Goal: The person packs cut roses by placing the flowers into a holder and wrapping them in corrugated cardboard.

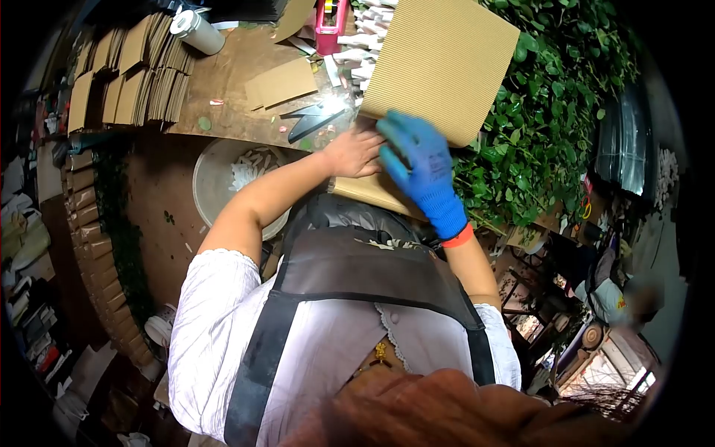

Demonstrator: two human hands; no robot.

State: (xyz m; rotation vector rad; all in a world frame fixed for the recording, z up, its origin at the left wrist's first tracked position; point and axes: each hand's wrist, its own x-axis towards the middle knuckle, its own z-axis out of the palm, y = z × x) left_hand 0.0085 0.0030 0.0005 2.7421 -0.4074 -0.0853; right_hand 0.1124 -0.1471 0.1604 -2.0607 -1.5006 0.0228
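A ribbed tan corrugated cardboard sheet (439, 67) lies over the table's front part. A smooth tan strip, perhaps its lower part, extends below my hands toward the apron. My bare left hand (354, 153) lies with its fingers stretched out against the cardboard near the table edge; the fingertips are partly shadowed. Just right of it is my right hand (421, 153) in a blue knitted glove with a red cuff. Its fingers are bent and slightly blurred, the thumb apart from them, with nothing visible between. Black scissors (316, 119) lie left of the sheet.
Green leafy stems (514, 149) cover the right side. White-wrapped pieces (365, 45) sit behind the sheet, near a pink tape dispenser (331, 26). Stacked cardboard pieces (134, 71) and a white lidded cup (197, 32) stand at left. Below the table is a round bin (212, 179).
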